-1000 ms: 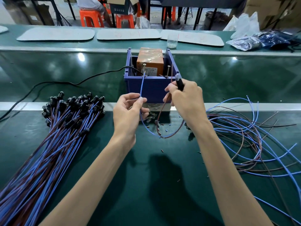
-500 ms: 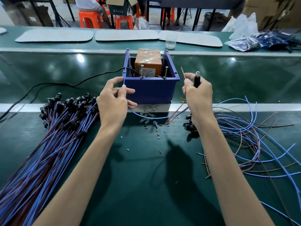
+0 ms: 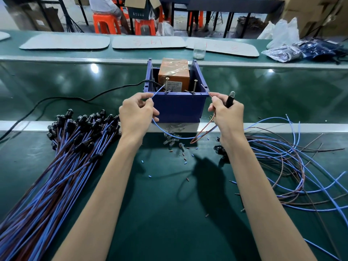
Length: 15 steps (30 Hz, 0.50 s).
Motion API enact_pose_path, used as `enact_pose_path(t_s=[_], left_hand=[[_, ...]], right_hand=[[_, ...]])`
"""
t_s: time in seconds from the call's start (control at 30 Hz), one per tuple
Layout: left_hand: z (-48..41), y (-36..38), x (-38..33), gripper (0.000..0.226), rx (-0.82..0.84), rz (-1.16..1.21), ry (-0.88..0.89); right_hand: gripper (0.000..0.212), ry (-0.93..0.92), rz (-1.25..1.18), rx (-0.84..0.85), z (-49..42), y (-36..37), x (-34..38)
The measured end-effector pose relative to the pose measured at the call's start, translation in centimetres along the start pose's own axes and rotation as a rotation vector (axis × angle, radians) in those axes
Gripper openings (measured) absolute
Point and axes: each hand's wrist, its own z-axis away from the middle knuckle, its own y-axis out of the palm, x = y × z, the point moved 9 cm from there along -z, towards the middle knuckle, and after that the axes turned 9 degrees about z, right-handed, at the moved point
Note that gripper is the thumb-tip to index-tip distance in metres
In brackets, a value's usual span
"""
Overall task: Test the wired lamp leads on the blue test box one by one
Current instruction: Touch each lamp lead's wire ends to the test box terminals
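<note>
Left hand [image 3: 136,115]: a blue lead [image 3: 160,127] is pinched, its tip raised beside the left screw [image 3: 166,85].
Right hand [image 3: 227,117]: a brown lead [image 3: 204,129] is pinched at the fingertips; the lamp [image 3: 230,98] is gripped, bulb up.
Box [image 3: 177,108]: stood at the belt's far edge, between the hands.
Belt [image 3: 160,213]: dark green; a bundle [image 3: 56,166] is laid at the left edge, loose leads [image 3: 291,166] at the right.
Room: grey mats [image 3: 66,42] and orange stools [image 3: 105,23] are seen beyond.
</note>
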Motion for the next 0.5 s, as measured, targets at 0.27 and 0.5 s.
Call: enact_pose_path(t_s=[0.27, 0.5], left_hand=[[-0.06, 0.98, -0.08, 0.025, 0.066, 0.056, -0.024], [0.37, 0.99, -0.49, 0.026, 0.079, 0.087, -0.018]], right_hand=[[0.027, -0.012, -0.012, 0.065, -0.41, 0.83, -0.05], [0.030, -0.025, -0.023, 0.090, -0.53, 0.71, 0.13]])
